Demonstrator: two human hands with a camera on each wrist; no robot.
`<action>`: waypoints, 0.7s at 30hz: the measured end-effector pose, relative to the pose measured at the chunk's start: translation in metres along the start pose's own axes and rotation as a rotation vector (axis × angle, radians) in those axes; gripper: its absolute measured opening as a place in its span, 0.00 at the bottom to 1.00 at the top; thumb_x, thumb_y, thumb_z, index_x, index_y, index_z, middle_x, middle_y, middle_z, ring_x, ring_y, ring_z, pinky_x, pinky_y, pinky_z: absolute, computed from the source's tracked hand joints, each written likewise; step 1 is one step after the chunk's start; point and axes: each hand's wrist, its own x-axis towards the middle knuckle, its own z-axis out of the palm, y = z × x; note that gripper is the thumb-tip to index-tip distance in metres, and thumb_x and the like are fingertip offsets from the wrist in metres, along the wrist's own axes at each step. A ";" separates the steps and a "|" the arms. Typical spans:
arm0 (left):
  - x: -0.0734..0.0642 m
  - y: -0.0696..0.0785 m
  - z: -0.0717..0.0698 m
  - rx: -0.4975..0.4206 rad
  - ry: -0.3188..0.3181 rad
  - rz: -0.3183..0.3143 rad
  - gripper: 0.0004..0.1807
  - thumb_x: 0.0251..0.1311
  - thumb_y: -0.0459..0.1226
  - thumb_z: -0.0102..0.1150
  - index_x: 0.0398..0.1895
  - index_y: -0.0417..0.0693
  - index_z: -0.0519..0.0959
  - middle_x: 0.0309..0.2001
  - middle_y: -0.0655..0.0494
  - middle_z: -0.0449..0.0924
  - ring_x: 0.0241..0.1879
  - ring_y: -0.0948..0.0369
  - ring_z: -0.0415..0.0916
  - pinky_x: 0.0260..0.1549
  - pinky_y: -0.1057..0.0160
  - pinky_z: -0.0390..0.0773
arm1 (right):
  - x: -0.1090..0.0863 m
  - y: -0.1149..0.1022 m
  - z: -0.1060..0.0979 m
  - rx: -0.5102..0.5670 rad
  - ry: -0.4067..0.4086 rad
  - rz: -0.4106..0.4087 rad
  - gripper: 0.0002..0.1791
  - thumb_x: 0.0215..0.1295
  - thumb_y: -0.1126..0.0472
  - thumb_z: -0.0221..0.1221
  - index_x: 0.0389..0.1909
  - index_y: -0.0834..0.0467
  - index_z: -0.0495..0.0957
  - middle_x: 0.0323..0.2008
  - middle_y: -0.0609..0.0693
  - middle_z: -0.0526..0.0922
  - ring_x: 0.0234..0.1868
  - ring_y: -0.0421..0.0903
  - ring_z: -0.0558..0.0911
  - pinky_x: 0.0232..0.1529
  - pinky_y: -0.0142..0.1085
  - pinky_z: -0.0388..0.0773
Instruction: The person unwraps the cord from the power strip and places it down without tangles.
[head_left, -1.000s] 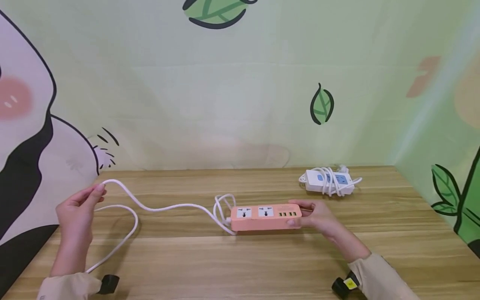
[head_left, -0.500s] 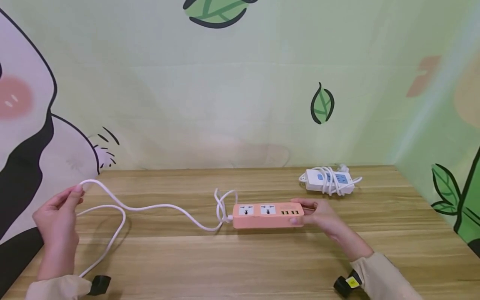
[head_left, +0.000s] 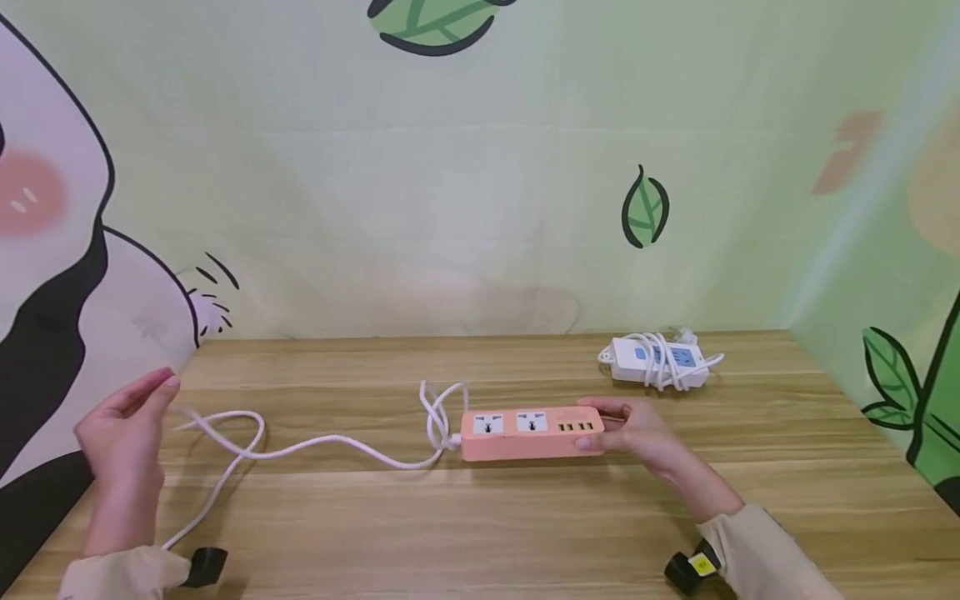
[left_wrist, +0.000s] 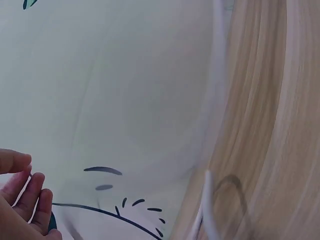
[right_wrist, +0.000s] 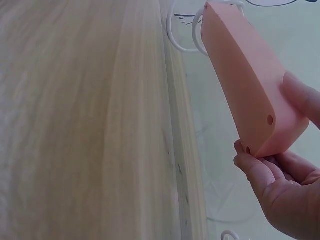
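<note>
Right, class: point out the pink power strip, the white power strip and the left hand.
Pink power strip (head_left: 521, 447), head view: front side.
White power strip (head_left: 660, 365), head view: cord-wrapped middle.
Left hand (head_left: 123, 435), head view: below the fingers.

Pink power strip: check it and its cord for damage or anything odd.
No damage shows on the pink power strip. Its white cord looks untidy, though: loops bunch at the strip's end nearer the left hand, and farther along it crosses itself rather than running straight.

Booth-like spot: cartoon bkdrop (head_left: 487, 192) behind wood-look tbl (head_left: 480, 533).
</note>
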 end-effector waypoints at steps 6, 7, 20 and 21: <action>-0.017 0.007 0.018 0.069 -0.057 -0.025 0.13 0.41 0.35 0.71 0.35 0.49 0.85 0.26 0.68 0.81 0.31 0.71 0.77 0.31 0.82 0.71 | 0.001 -0.001 0.003 -0.003 -0.006 0.003 0.39 0.43 0.65 0.69 0.57 0.75 0.64 0.53 0.70 0.71 0.50 0.56 0.77 0.46 0.35 0.75; -0.020 0.006 0.021 0.075 -0.075 -0.021 0.12 0.42 0.34 0.70 0.35 0.48 0.85 0.26 0.67 0.81 0.31 0.72 0.77 0.30 0.82 0.71 | 0.001 -0.001 0.003 -0.004 -0.007 0.002 0.39 0.43 0.66 0.69 0.56 0.75 0.64 0.53 0.70 0.71 0.51 0.57 0.76 0.46 0.36 0.75; -0.046 -0.028 0.059 0.306 -0.394 0.114 0.15 0.49 0.39 0.66 0.41 0.45 0.81 0.29 0.72 0.81 0.33 0.74 0.76 0.32 0.79 0.72 | 0.000 -0.004 0.005 -0.010 0.000 0.003 0.38 0.42 0.66 0.69 0.56 0.74 0.66 0.53 0.70 0.71 0.51 0.57 0.76 0.47 0.36 0.75; -0.049 -0.028 0.062 0.319 -0.415 0.108 0.15 0.50 0.39 0.66 0.41 0.44 0.81 0.29 0.72 0.81 0.33 0.74 0.76 0.33 0.79 0.73 | 0.000 -0.004 0.006 -0.012 0.006 0.010 0.38 0.42 0.66 0.69 0.56 0.74 0.66 0.53 0.69 0.72 0.51 0.57 0.76 0.47 0.37 0.75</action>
